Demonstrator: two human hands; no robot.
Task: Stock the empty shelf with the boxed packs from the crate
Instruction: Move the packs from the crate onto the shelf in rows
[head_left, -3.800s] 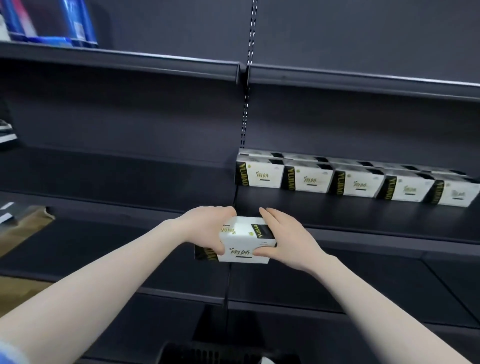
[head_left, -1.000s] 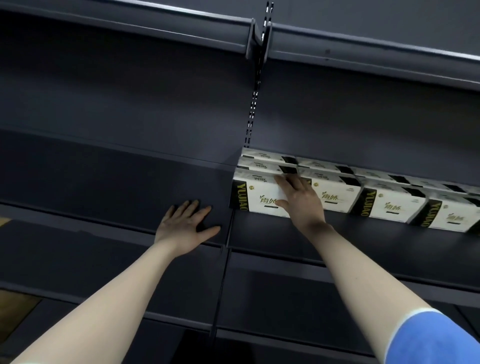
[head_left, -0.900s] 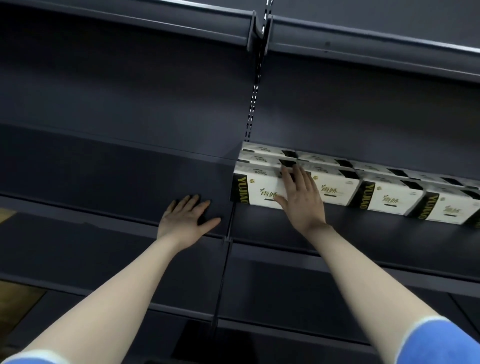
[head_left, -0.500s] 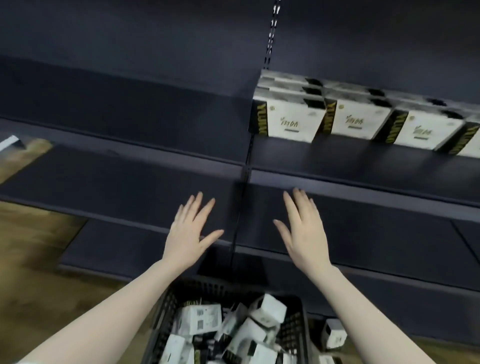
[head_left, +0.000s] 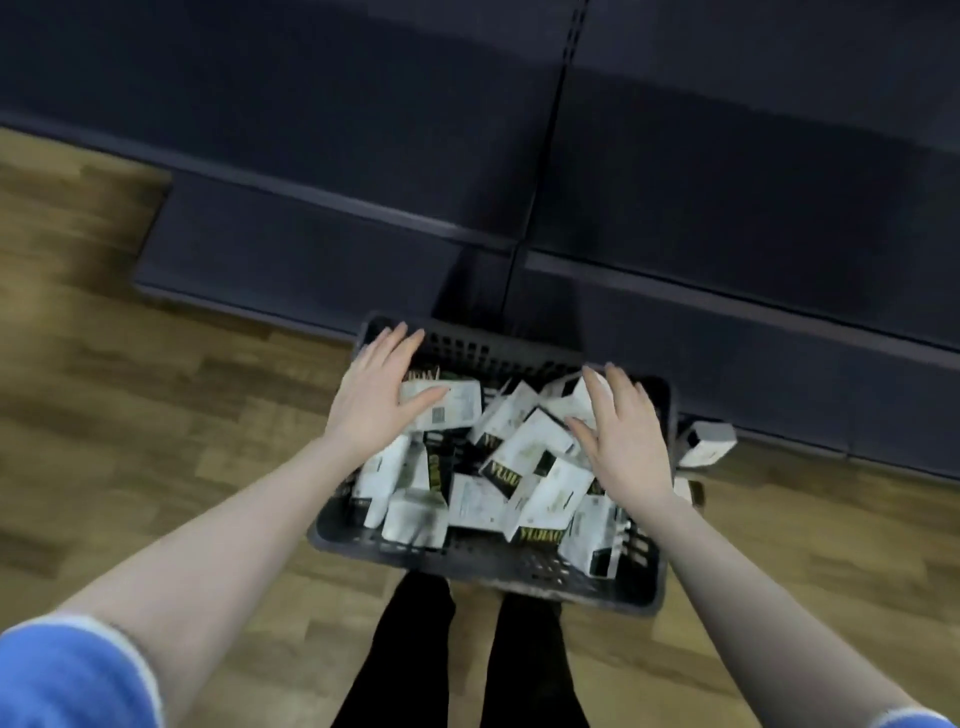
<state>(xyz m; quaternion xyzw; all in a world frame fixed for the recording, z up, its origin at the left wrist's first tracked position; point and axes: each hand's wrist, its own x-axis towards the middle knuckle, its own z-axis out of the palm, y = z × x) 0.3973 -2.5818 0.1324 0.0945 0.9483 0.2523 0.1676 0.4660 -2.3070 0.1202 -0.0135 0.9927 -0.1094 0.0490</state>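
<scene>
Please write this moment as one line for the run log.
phase: reach into crate | left hand: open, over packs | right hand: open, over packs | held: nothing | stray pack: on floor right of crate

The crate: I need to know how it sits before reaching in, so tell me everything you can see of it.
The crate is dark, plastic-looking, rectangular, with perforated walls. It stands on the wood floor against the shelving's base, just ahead of the person's legs. White-and-black boxes lie jumbled inside, at all angles. The left hand and right hand, fingers spread, are over the boxes; contact is unclear. More boxes lie outside its right wall.
</scene>
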